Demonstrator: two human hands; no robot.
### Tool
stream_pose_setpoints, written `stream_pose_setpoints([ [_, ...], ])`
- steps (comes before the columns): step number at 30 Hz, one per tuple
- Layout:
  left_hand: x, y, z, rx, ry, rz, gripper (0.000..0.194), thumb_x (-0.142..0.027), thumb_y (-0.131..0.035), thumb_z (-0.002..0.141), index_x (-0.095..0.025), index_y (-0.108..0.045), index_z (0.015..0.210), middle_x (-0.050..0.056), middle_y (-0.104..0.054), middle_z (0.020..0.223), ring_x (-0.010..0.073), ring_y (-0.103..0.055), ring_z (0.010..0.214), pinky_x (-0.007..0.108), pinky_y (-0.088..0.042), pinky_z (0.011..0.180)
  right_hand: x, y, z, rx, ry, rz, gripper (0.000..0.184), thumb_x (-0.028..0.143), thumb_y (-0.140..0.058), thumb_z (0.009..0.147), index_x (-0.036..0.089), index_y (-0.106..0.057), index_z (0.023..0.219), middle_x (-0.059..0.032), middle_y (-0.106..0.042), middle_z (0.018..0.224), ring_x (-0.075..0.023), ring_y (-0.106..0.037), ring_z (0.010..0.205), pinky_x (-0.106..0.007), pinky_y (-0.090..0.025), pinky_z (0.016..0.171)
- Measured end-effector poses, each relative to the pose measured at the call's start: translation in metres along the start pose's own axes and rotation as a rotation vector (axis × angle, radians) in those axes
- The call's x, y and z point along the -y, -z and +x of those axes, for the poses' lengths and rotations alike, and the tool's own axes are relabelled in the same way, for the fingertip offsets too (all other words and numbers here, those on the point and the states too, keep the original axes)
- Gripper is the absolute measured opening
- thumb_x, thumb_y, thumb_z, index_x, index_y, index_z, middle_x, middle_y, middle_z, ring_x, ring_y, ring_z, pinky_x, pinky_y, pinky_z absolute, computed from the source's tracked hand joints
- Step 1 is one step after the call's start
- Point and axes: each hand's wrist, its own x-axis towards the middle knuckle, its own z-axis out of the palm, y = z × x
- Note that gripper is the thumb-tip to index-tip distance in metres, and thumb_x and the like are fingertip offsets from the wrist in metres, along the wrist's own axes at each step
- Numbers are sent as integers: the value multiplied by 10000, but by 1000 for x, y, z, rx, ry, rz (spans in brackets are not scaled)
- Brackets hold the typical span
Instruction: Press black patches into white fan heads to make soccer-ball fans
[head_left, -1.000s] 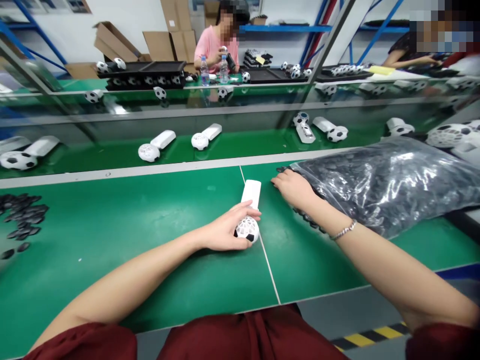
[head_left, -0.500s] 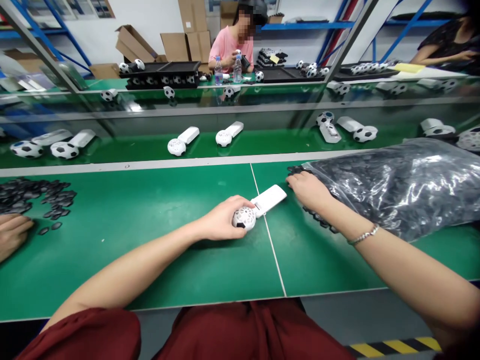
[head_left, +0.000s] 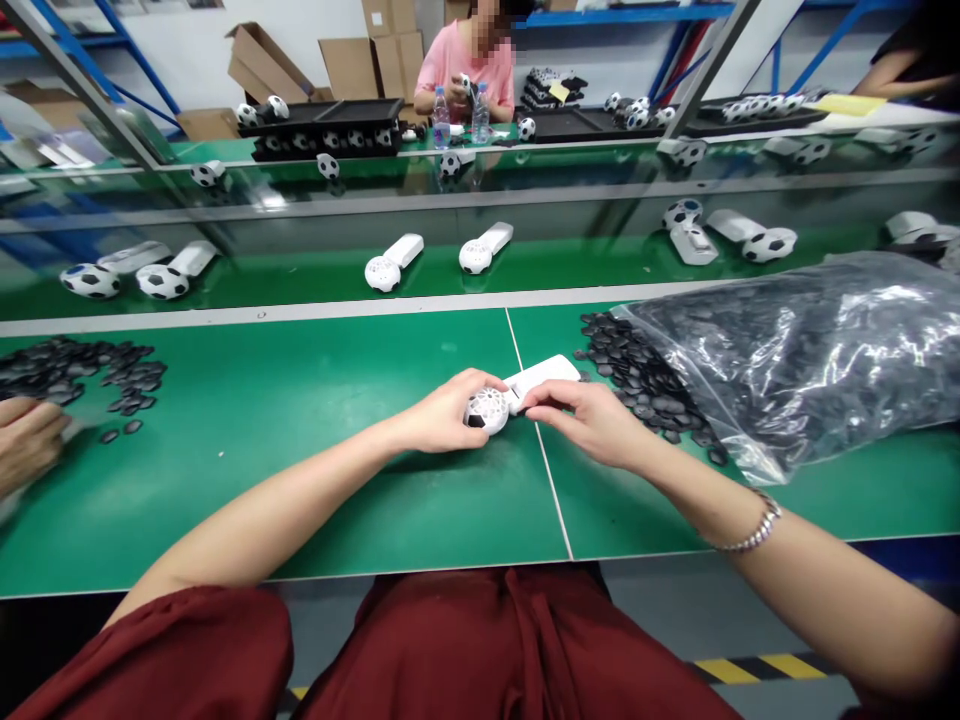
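Bench (head_left: 315, 500), our broad support; on it, plastic bag (head_left: 810, 350) and loose black pieces (head_left: 645, 375) at right, presumably placed for short reaches. Our left hand (head_left: 444, 415) curls its fingers round the ball end of the white device (head_left: 541, 377) lying before us, apparently as a steady; our right hand's (head_left: 600, 425) fingers pinch, seemingly on a dark piece (head_left: 519, 411), near its neck.

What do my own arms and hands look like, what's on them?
The left hand and right hand wear no gloves. A silvery, chain-like bracelet circles the right wrist; the left wrist is bare. A loose, dark red sleeve ends near the left elbow.
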Motion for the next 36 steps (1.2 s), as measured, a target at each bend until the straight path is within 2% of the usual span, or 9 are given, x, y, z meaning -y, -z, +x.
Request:
stream_pose_setpoints([
  [8, -6, -13, 4, -142, 75, -21, 443, -287, -682, 637, -189, -507, 1032, 55, -530, 1054, 228, -509, 1009, 372, -415, 890, -6, -16, 7, 32, 145, -2, 65, 140, -580, 812, 178, -628, 790, -21, -649, 775, -154, -572, 751, -280, -432, 706],
  [12, -6, -18, 6, -207, 61, -15, 368, -247, -651, 657, -177, -522, 995, 51, -545, 999, 210, -523, 970, 357, -420, 875, -8, -19, 9, -4, 186, -7, 57, 150, -587, 810, 174, -601, 760, -20, -627, 742, -157, -555, 735, -283, -427, 695],
  [16, -4, -21, 5, -225, 20, 10, 341, -215, -615, 663, -184, -515, 988, 55, -544, 1017, 211, -517, 983, 364, -411, 895, -11, -19, 10, -11, 159, 7, 66, 177, -610, 803, 173, -574, 748, -10, -596, 721, -148, -531, 714, -270, -412, 674],
  [22, -2, -26, 4, -236, -50, 69, 331, -196, -580, 671, -191, -493, 991, 63, -546, 1033, 222, -492, 1009, 379, -400, 913, -13, -16, 14, 46, 127, -55, 113, 223, -630, 795, 173, -558, 725, 8, -563, 685, -135, -496, 664, -253, -376, 629],
  [26, 0, -27, 4, -231, -60, 52, 315, -218, -590, 692, -189, -497, 991, 64, -550, 1031, 219, -495, 1009, 382, -399, 912, -13, -15, 14, 73, 118, -49, 112, 212, -636, 790, 169, -561, 718, 14, -558, 670, -129, -493, 656, -245, -369, 629],
  [32, 6, -24, 4, -260, -81, -5, 350, -235, -631, 676, -197, -514, 1003, 53, -551, 1044, 203, -508, 1013, 359, -408, 908, -9, -16, 12, 36, 83, -28, 102, 177, -639, 784, 169, -571, 709, 12, -569, 682, -133, -505, 698, -243, -372, 666],
  [36, 6, -22, 6, -238, -69, -5, 336, -245, -638, 663, -191, -522, 974, 47, -554, 998, 203, -512, 972, 358, -419, 878, -5, -13, 15, 89, 17, -12, 114, 171, -643, 778, 167, -571, 690, 14, -564, 672, -130, -505, 676, -239, -371, 641],
])
